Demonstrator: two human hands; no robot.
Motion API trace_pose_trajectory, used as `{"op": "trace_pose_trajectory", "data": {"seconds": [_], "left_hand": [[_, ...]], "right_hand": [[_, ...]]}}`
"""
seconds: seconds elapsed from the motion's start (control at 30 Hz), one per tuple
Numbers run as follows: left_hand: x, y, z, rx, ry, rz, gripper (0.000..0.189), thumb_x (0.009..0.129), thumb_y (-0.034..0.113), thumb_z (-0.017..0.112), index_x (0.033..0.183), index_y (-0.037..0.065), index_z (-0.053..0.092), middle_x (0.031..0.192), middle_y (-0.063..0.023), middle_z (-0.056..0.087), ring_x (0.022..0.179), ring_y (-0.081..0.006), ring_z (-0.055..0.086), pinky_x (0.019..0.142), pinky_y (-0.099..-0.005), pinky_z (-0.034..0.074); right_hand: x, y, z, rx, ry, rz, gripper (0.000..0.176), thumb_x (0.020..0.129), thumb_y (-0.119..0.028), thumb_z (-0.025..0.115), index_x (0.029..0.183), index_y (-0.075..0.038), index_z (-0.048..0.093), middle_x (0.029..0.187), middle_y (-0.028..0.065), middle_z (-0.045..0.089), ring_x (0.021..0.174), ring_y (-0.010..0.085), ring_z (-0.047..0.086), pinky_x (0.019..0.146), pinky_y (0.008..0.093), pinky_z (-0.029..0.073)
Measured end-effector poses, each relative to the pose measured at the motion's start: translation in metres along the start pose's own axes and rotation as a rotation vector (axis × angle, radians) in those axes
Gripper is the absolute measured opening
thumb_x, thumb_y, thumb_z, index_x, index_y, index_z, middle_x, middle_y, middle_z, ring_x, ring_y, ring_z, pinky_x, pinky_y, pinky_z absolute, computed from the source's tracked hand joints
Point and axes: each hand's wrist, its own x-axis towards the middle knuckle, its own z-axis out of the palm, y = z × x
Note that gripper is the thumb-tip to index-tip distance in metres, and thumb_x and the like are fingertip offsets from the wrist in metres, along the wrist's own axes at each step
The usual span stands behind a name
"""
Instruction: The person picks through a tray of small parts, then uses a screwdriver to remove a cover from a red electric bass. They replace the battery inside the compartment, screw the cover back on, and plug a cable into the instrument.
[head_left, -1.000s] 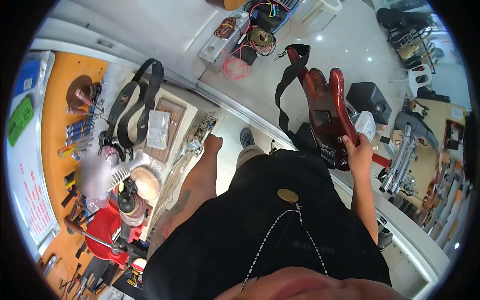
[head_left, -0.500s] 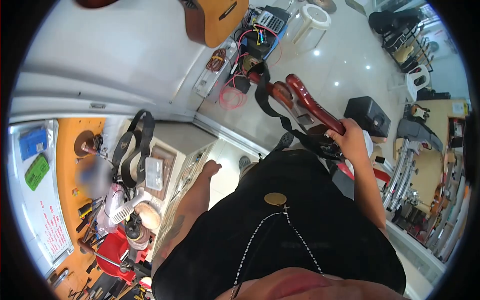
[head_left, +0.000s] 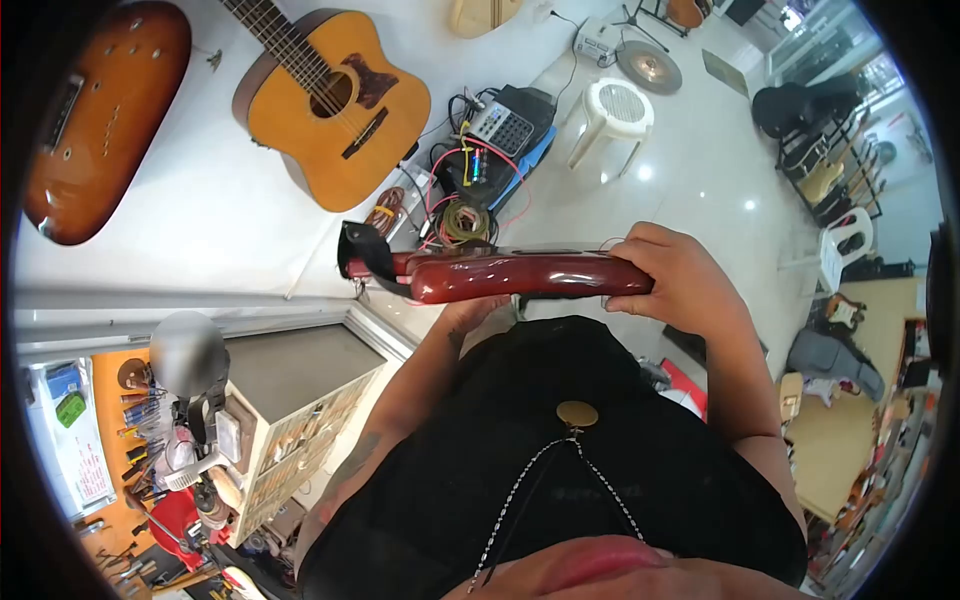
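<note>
A glossy dark red guitar (head_left: 530, 277) is held sideways in front of my chest, with its edge towards me. My right hand (head_left: 675, 275) is closed round its right end, thumb below and fingers above. A black strap (head_left: 372, 255) hangs over its left end. Below the guitar's left part is my left hand (head_left: 476, 314), at its underside; its fingers are hidden behind the body.
An acoustic guitar (head_left: 345, 110) and a sunburst body (head_left: 110, 120) are by the wall. Audio gear (head_left: 500, 130) with cables, a white stool (head_left: 617, 110) and a drawer cabinet (head_left: 310, 420) stand around. Tools hang at the lower left.
The red guitar has swung up and left to lie crosswise, my right hand still gripping it. My left hand has risen from beside the cabinet to its underside. The view has shifted.
</note>
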Motion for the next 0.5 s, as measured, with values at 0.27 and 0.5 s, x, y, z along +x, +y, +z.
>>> {"op": "trace_pose_trajectory", "data": {"seconds": [0.27,0.5], "left_hand": [[0.095,0.112,0.056,-0.755,-0.367,0.350,0.054,0.099,0.038,0.064,0.140,0.004,0.059,0.145,-0.0195,0.059,0.133,-0.0367,0.058,0.119,-0.0564,0.038],[0.153,0.128,0.068,-0.229,-0.186,0.577,0.090,0.082,0.025,0.085,0.157,0.010,0.038,0.158,-0.0119,0.046,0.146,-0.0341,0.043,0.125,-0.0530,0.028]], "right_hand": [[0.095,0.142,-0.088,0.177,-0.087,-0.084,0.047,0.065,-0.024,0.093,0.102,-0.004,0.072,0.085,0.0079,0.062,0.082,0.0287,0.062,0.073,0.0390,0.048],[0.196,0.331,-0.067,0.475,-0.208,0.168,0.050,0.071,-0.019,0.090,0.115,-0.002,0.073,0.098,0.0062,0.071,0.091,0.0187,0.067,0.083,0.0341,0.052]]}}
